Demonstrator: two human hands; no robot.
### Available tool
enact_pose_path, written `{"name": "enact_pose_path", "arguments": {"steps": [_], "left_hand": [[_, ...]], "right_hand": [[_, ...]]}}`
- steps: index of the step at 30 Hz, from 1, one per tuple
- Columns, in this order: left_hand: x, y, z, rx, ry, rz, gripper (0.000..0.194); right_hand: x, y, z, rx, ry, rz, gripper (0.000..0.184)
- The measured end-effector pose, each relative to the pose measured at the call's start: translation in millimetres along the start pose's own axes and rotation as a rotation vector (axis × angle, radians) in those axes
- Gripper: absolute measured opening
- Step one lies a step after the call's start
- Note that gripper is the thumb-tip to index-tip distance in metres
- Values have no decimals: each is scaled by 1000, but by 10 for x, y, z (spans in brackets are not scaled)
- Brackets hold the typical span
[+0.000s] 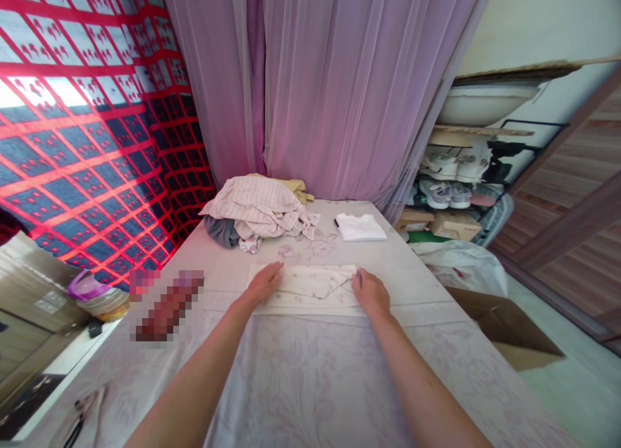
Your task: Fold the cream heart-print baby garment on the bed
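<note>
Under my left hand (266, 284) and right hand (373, 294), half-curled, pinch unclear, the cloth (310, 284) looks part-folded, the white piece (361, 228) done, the pile (262, 205) left.

Smooth, matt folded cloth (313, 289); lightly creased fabric sheet (301, 377); sheer, gauzy curtain (330, 92); wood-grained panel (577, 183); matt cardboard box (517, 319); crinkled plastic bag (473, 267)

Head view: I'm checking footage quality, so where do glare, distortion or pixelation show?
Head view: glare bleaches part of the red-patterned curtain at left; edge distortion stretches the wooden panel at right; a pixelated patch lies left of the left hand; print on the folded cloth looks soft.
</note>
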State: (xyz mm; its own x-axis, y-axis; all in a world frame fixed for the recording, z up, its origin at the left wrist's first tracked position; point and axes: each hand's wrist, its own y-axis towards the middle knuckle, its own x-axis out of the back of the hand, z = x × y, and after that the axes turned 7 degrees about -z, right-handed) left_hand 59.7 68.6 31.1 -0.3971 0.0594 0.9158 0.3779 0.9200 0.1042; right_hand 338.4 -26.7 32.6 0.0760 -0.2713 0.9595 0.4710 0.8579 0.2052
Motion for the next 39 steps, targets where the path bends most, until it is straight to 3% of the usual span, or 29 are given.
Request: {"name": "enact_pose_path", "arguments": {"steps": [4, 7, 16, 23, 32, 39], "left_hand": [[170, -49, 249, 99, 50, -113, 43], [221, -158, 383, 191, 102, -175, 41], [42, -508, 540, 214, 124, -292, 36], [14, -687, 658, 70, -40, -425, 23], [21, -703, 632, 60, -34, -420, 25], [22, -703, 653, 54, -60, -423, 31]], "right_hand": [[97, 41, -22, -31, -14, 69, 46], [80, 17, 47, -10, -21, 30, 46], [-241, -435, 287, 180, 83, -139, 42], [-383, -586, 34, 222, 154, -327, 36], [-324, -532, -239, 124, 202, -345, 33], [-293, -475, -509, 126, 302, -351, 36]]}}
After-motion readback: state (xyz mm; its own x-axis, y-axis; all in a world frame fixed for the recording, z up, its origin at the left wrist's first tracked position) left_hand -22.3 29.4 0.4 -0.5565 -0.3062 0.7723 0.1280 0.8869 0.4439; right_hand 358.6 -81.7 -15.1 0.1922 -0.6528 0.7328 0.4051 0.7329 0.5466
